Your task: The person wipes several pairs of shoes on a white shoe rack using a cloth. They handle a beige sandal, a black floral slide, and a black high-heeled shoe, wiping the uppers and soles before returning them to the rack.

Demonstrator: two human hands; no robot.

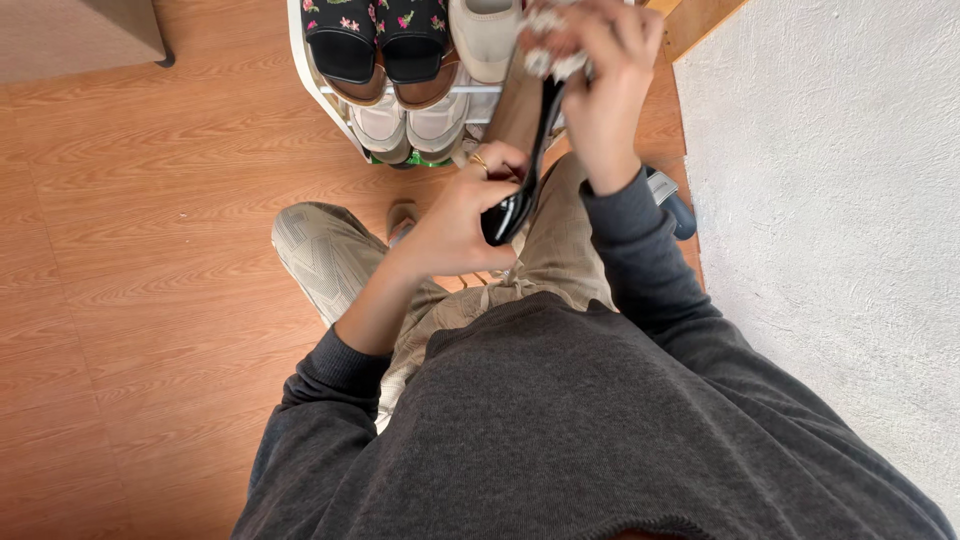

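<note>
over the wooden floor, just in front of a white shoe rack that stands against the top edge of the view, a person in a dark grey sweater and beige trousers holds a glossy black shoe up above their lap. the left hand, with a gold ring on one finger, is closed around the lower, toe end of the shoe, fingers wrapped and clamped on it. the right hand is raised above it near the upper end of the shoe and is closed on a crumpled whitish cloth, which is pressed against the shoe's tan inner side. the shoe stands nearly upright, its toe pointing down toward the person's lap and its upper part reaching up in front of the rack's front rail. on the rack's upper shelf sit a pair of black sandals with pink flowers toward its left edge, and a beige shoe just beside them; a pair of white sneakers sits on the shelf below. a white textured wall fills the right side, and a dark blue shoe lies on the floor at its foot, partly hidden behind the right forearm.
</note>
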